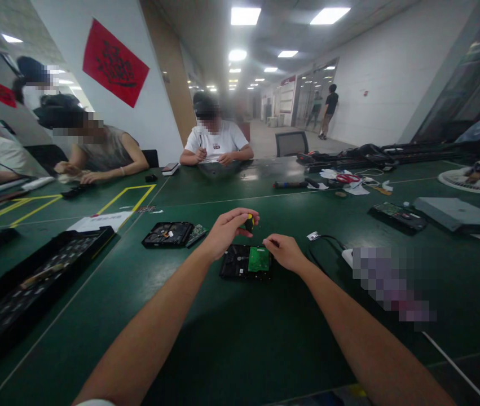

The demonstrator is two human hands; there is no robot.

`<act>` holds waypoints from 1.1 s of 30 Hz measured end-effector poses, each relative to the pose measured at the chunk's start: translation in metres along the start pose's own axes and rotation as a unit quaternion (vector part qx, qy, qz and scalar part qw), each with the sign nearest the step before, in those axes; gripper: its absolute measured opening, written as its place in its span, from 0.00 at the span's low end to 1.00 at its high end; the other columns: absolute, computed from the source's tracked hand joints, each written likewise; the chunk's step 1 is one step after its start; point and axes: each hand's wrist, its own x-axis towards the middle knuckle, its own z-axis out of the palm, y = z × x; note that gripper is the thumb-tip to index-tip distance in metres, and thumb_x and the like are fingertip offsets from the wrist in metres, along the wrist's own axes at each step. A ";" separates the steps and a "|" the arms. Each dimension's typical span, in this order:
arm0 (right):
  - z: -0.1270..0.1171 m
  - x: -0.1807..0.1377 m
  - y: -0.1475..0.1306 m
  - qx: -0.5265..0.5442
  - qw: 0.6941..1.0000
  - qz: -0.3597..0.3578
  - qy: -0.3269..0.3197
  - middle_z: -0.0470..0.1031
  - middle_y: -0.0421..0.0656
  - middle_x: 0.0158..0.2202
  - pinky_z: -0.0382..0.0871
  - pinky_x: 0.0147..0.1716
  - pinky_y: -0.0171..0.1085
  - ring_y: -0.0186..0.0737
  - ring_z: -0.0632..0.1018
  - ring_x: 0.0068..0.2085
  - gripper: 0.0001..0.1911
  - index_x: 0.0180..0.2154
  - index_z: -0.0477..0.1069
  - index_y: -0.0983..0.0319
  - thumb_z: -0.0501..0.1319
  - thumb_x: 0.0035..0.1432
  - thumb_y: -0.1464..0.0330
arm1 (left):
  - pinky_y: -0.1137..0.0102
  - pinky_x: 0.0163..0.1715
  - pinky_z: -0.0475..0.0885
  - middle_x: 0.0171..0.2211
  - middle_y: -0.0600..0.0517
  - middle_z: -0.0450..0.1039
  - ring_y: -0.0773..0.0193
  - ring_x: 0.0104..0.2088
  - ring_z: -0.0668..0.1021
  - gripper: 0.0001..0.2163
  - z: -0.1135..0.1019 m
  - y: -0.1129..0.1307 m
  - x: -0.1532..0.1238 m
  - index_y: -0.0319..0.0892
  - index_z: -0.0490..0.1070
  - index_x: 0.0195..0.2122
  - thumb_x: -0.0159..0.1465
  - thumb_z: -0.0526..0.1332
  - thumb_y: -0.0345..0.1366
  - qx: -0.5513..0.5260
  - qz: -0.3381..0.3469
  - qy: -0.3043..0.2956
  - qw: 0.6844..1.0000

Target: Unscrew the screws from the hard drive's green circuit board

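Observation:
My left hand is raised over the hard drive, its fingers closed around a short black-and-yellow screwdriver. No shaft can be made out. Below it the black hard drive lies flat on the green table, its green circuit board facing up. My right hand is at the drive's right upper edge, fingers curled with thumb and forefinger pinched together. Whatever they may hold is too small to tell.
Another opened drive lies to the left, beside a loose circuit board. A long black tray stands farther left. On the right are a power strip, a drive and a grey box. Several people sit across the table.

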 end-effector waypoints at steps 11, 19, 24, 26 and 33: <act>-0.001 -0.001 -0.002 0.004 1.000 0.009 0.000 0.75 0.40 0.28 0.59 0.31 0.34 0.35 0.72 0.30 0.16 0.31 0.74 0.61 0.54 0.66 0.60 | 0.66 0.34 0.77 0.38 0.45 0.77 0.60 0.40 0.78 0.14 0.002 -0.002 0.000 0.39 0.69 0.41 0.63 0.65 0.44 0.032 0.006 0.042 0.999; -0.001 -0.001 -0.002 0.004 1.000 0.005 -0.008 0.75 0.40 0.29 0.59 0.31 0.34 0.35 0.72 0.31 0.16 0.32 0.74 0.60 0.55 0.66 0.59 | 0.67 0.36 0.78 0.41 0.46 0.73 0.60 0.44 0.75 0.14 -0.001 -0.002 0.001 0.41 0.76 0.44 0.65 0.61 0.45 -0.015 -0.009 0.019 1.000; -0.001 0.000 -0.002 -0.003 1.000 0.008 -0.005 0.76 0.40 0.30 0.58 0.32 0.34 0.35 0.72 0.31 0.16 0.32 0.75 0.60 0.55 0.66 0.60 | 0.67 0.34 0.78 0.41 0.46 0.74 0.61 0.40 0.75 0.15 -0.003 -0.005 0.001 0.38 0.74 0.41 0.61 0.66 0.45 0.042 0.000 0.040 0.998; -0.001 -0.001 -0.003 0.000 1.000 0.009 -0.006 0.76 0.40 0.30 0.58 0.32 0.34 0.35 0.72 0.31 0.16 0.32 0.75 0.60 0.55 0.66 0.60 | 0.68 0.33 0.78 0.40 0.46 0.75 0.61 0.39 0.76 0.15 -0.002 -0.005 0.000 0.38 0.73 0.40 0.60 0.67 0.45 0.058 -0.001 0.043 0.997; -0.001 -0.001 -0.004 0.004 1.000 0.013 -0.005 0.75 0.40 0.28 0.59 0.31 0.33 0.36 0.72 0.31 0.15 0.31 0.74 0.60 0.55 0.65 0.60 | 0.65 0.38 0.78 0.40 0.47 0.75 0.60 0.43 0.77 0.15 0.001 -0.004 0.000 0.40 0.70 0.45 0.63 0.65 0.44 0.015 0.010 0.008 1.000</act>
